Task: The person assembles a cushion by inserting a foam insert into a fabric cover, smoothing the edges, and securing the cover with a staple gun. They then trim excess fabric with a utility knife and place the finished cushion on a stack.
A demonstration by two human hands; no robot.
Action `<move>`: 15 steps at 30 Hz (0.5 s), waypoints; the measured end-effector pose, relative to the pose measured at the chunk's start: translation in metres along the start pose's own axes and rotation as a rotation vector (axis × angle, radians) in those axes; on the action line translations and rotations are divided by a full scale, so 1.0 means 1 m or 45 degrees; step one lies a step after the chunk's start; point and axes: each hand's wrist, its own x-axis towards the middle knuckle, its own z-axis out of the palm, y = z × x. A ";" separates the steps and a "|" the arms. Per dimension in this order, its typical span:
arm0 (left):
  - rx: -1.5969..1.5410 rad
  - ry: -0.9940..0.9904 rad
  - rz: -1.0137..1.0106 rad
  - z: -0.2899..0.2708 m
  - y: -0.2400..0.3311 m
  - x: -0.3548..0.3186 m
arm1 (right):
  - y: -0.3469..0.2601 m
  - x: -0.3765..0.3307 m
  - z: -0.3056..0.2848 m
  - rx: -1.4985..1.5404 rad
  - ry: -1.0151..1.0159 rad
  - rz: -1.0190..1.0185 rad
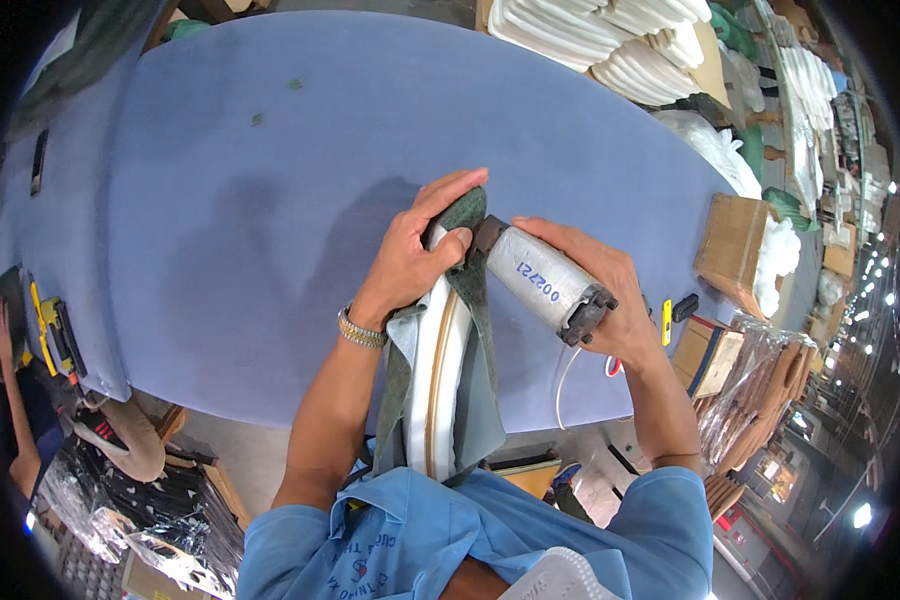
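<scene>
A curved padded piece (455, 350), white foam with a tan strip down its middle, stands between my body and the blue table, its lower end against my shirt. Dark green fabric (484, 365) drapes along both its sides and over its far tip. My left hand (417, 250) is closed round that tip, thumb pressing the fabric onto the foam. In my right hand (610, 290) is a silver pneumatic staple gun (540, 275), its dark nose against the fabric beside my left thumb. The right fingers' undersides are hidden behind the tool.
The blue-covered table (220, 220) carries green scraps (295, 84), a yellow cutter (667, 322) and red-handled scissors (614, 367). A pale hose (562, 390) hangs below the gun. White foam pieces (560, 30) are stacked beyond; a cardboard box (732, 245) sits right. At far left shows another person's hand (0, 328).
</scene>
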 end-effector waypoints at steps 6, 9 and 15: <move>0.002 -0.038 0.081 0.001 -0.010 0.003 | -0.020 0.010 -0.005 -0.020 -0.108 0.230; -0.017 -0.065 0.113 0.005 -0.014 0.005 | -0.028 0.015 -0.009 -0.056 -0.171 0.379; 0.005 -0.066 0.105 -0.001 -0.020 0.004 | -0.034 0.028 -0.009 -0.045 -0.236 0.476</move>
